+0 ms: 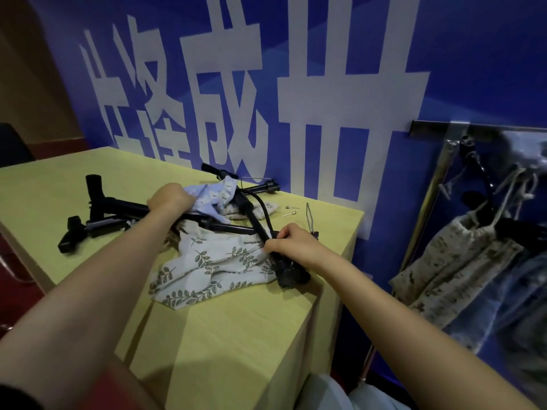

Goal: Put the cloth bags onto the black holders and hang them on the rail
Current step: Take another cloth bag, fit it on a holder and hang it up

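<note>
Left hand (pixel 170 199) apparently around a black holder (pixel 124 206); right hand (pixel 291 245) gripping another holder (pixel 257 229).

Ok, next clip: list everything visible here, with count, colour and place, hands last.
black holders: several, black, piled across the table's middle
leaf-print cloth bag: one, white with green leaves, table front, under the holders
blue cloth bag: one, pale blue, beside the left hand
speckled cloth bag: one, beige, hanging at the rail
rail: one, metal, right, on the wall
table: one, yellow
small metal pins: two, silver, table's right edge
banner: one, blue with white characters
left hand: grips a holder
right hand: grips a holder
</note>
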The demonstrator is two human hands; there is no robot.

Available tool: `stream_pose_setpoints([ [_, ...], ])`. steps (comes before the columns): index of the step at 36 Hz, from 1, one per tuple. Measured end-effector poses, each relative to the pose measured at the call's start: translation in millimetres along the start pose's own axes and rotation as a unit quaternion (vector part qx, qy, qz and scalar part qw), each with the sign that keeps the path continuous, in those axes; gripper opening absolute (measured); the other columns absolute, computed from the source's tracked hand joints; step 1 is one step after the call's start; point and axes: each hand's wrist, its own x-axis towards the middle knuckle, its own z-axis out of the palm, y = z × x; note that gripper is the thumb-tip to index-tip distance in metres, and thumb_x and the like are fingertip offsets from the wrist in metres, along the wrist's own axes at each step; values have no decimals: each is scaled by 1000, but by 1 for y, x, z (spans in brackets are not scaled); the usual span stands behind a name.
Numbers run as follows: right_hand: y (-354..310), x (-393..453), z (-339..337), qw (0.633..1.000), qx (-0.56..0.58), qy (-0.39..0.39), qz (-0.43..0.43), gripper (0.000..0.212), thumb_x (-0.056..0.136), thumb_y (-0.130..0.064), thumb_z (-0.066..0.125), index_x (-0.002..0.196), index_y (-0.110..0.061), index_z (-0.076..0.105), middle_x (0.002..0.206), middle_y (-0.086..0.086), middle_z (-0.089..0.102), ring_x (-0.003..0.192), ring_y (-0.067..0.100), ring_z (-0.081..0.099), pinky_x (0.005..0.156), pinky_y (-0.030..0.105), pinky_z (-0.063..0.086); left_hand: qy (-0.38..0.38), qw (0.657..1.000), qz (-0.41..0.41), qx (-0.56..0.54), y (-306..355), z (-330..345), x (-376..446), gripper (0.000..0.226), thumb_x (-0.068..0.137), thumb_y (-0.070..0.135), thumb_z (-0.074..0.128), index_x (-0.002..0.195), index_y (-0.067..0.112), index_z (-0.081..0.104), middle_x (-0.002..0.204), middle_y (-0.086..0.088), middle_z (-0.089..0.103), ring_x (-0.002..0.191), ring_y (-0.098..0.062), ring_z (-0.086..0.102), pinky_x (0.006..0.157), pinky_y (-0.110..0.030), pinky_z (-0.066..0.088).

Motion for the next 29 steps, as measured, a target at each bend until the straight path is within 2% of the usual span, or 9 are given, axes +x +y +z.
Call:
stream_pose_setpoints([
  [3, 4, 0, 1, 1000, 5, -3, 1, 50, 73, -42, 71, 109, -13, 52, 91, 1, 59, 78, 15, 53, 66, 31, 41, -35, 974, 9, -223, 0, -7, 10, 47, 96, 38, 52, 114, -4, 61, 118, -24, 61, 106, -40, 58, 85, -39, 46],
  [8, 4, 1, 1, 1000, 8, -5, -5, 48, 74, -40, 71, 109, -13, 52, 88, -1, 56, 76, 14, 50, 64, 30, 38, -10, 839, 35, -543, 33, -42, -5, 26, 98, 30, 46, 88, 32, 70, 109, -3, 67, 92, -21, 64, 84, -36, 53],
  [13, 2, 0, 2, 1000, 1, -7, 1, 48, 71, -40, 73, 107, -16, 52, 88, -2, 57, 74, 13, 50, 62, 29, 37, -46, 723, 86, -684, 74, -70, -33, 20, 99, 33, 49, 102, 21, 64, 98, 1, 68, 85, -15, 67, 71, -29, 55],
  [19, 8, -10, -6, 997, 58, 29, -31, 49, 82, -43, 69, 124, -26, 51, 112, -1, 60, 97, 15, 62, 91, 35, 52, -189, 691, 145, -682, 113, -64, -83, 26, 94, 29, 48, 102, 14, 67, 79, -4, 69, 66, -13, 64, 57, -23, 50],
  [21, 10, -17, -16, 990, 62, 103, -76, 49, 89, -43, 62, 134, -29, 47, 117, -2, 59, 102, 16, 61, 92, 35, 52, -232, 732, 161, -620, 123, -49, -98, 34, 91, 33, 51, 107, 7, 68, 95, -17, 72, 83, -19, 67, 70, -25, 51],
  [22, 9, -23, -24, 979, 87, 154, -99, 40, 93, -40, 56, 131, -28, 50, 116, -1, 60, 100, 15, 60, 88, 33, 52, -251, 754, 166, -583, 126, -41, -106, 36, 94, 34, 49, 99, 2, 65, 84, -19, 73, 77, -13, 69, 67, -19, 50],
  [24, 2, -26, -44, 941, 235, 221, -102, 21, 101, -31, 43, 116, -24, 56, 107, 2, 63, 87, 16, 60, 73, 31, 50, -279, 781, 170, -532, 131, -30, -126, 36, 100, 32, 42, 81, 6, 58, 56, -8, 67, 59, -6, 66, 58, -15, 49],
  [27, 3, -28, -80, 860, 446, 229, -90, 24, 103, -15, 34, 103, -14, 57, 92, 4, 61, 75, 11, 62, 67, 27, 51, -310, 773, 201, -515, 141, -5, -153, 24, 98, 29, 49, 91, 15, 67, 85, -7, 71, 83, -19, 66, 83, -32, 51],
  [29, 10, -36, -103, 815, 527, 215, -106, 30, 103, -18, 30, 98, -9, 59, 82, 5, 63, 70, 12, 61, 70, 26, 50, -338, 744, 193, -543, 149, 11, -167, 23, 98, 23, 49, 90, 13, 67, 82, -7, 71, 77, -18, 65, 76, -28, 53],
])
